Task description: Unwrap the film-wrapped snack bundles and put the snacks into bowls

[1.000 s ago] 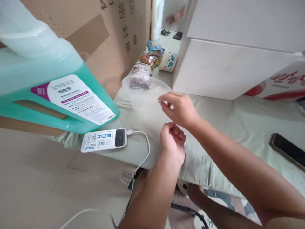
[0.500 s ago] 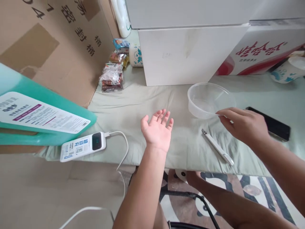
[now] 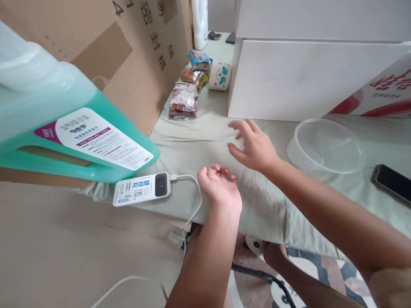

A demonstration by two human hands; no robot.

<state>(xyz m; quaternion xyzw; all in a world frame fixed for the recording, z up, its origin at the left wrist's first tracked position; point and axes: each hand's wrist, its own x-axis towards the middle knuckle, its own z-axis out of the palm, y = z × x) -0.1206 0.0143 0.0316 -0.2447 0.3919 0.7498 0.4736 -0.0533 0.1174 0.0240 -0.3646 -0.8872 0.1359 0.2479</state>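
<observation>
My left hand (image 3: 222,187) rests palm up on the pale green cloth (image 3: 195,149), fingers loosely curled and apart, holding nothing. Above and to its right, my right hand (image 3: 253,145) hangs over the cloth with its fingers spread and nothing in them; its fingertips are slightly blurred. A clear round plastic bowl (image 3: 327,147) sits to the right of my right hand. Several small snack packets (image 3: 184,100) lie beyond my hands at the left, beside a white paper cup (image 3: 220,75) with blue leaves.
A large jug of green liquid (image 3: 128,124) and a white power bank (image 3: 141,189) with a cable are at the left. Behind stand a cardboard box (image 3: 138,77) and white boxes (image 3: 289,81). A black phone (image 3: 393,182) lies at the right.
My right hand has left the bowl's rim and moved left, fingers spread. My left fingers have curled more. The view has shifted left, and my right forearm now covers where the white pen-like tool lay.
</observation>
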